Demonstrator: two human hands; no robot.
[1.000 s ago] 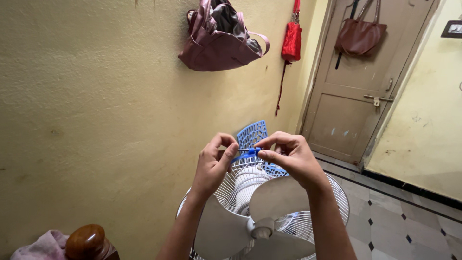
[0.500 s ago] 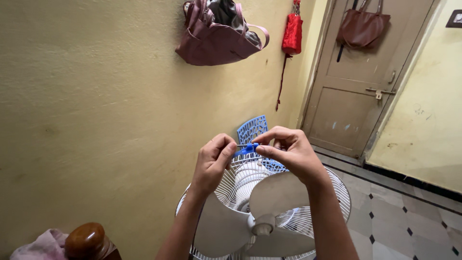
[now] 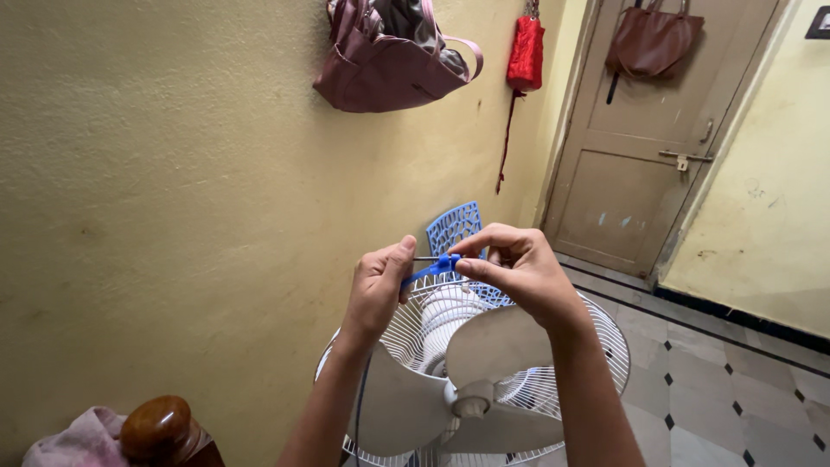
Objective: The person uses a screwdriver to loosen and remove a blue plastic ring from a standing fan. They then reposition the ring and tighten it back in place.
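Yellow plaster wall on the left, tiled floor lower right, closed door at back.

Blue clip: small plastic piece with a thin metal pin showing at its upper end, held in the air between both hands, just above the rear grille's top rim.

Left hand: thumb and forefinger pinched on the clip's left end. Right hand: fingertips closed on the right end, other fingers curled over it.

Handling, by judgement: clip is light, stiff, probably brittle where thin; smooth plastic may slip. Best held at both ends as now, keeping clear of the pin tip.

Below the hands: white fan, front guard off, blades bare. Wire grille behind them, thin and springy by the look of it. Blade edges lie close under both wrists.

Blue lattice panel stands behind the fan, near the wall; partly hidden by the hands.

Room to move: open toward the right over the floor; tight on the left, wall close to the left forearm. Rounded wooden knob with pink cloth at the lower left corner, well apart from the hands.

High up: maroon bag and red pouch on the wall, brown bag on the door. All well clear.
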